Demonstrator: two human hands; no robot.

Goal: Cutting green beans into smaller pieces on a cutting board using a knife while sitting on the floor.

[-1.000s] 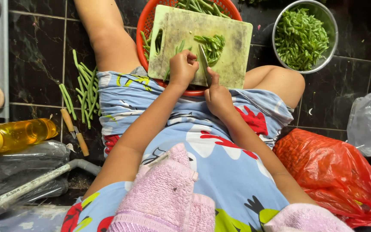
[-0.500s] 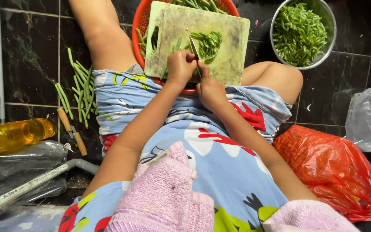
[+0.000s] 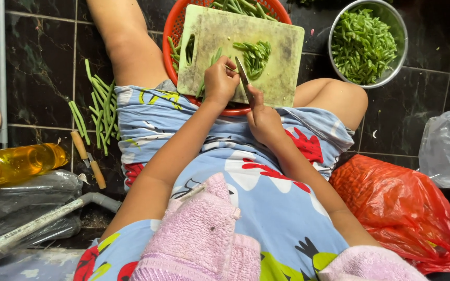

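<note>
Seated on a dark tiled floor (image 3: 42, 67), legs spread, viewed from above. Cutting board (image 3: 282, 57), pale green and worn, laid across a red basket (image 3: 169, 31) at upper centre of the frame, between the knees.

Left hand (image 3: 220, 83) at the near edge of the board, fingers curled and pressed down on a few whole green beans (image 3: 210, 67), pinning them to the board. Right hand (image 3: 262, 119) just right of it, closed around the handle of a knife (image 3: 242, 74); blade angled up and left, tip close to the left fingers, edge on the board. Handle hidden inside the fist.

Cut bean pieces (image 3: 256, 52) heaped on the board above the blade, just beyond the knife tip. More whole beans visible in the basket behind and beside the board.

Metal bowl (image 3: 399, 62) at upper right, on the floor, well filled with chopped beans, apart from the board. Loose bundle of uncut beans (image 3: 100, 109) on the floor at left, beside the left thigh. Second knife with wooden handle (image 3: 90, 166) below that bundle. Yellow oil bottle (image 3: 16, 162) lying at the left edge. Red plastic bag (image 3: 397, 208) at lower right, against the right leg; clear plastic bag (image 3: 449, 151) at the right edge. Pink towel (image 3: 204, 234) draped at lower centre, over a blue printed garment (image 3: 266, 198).
</note>
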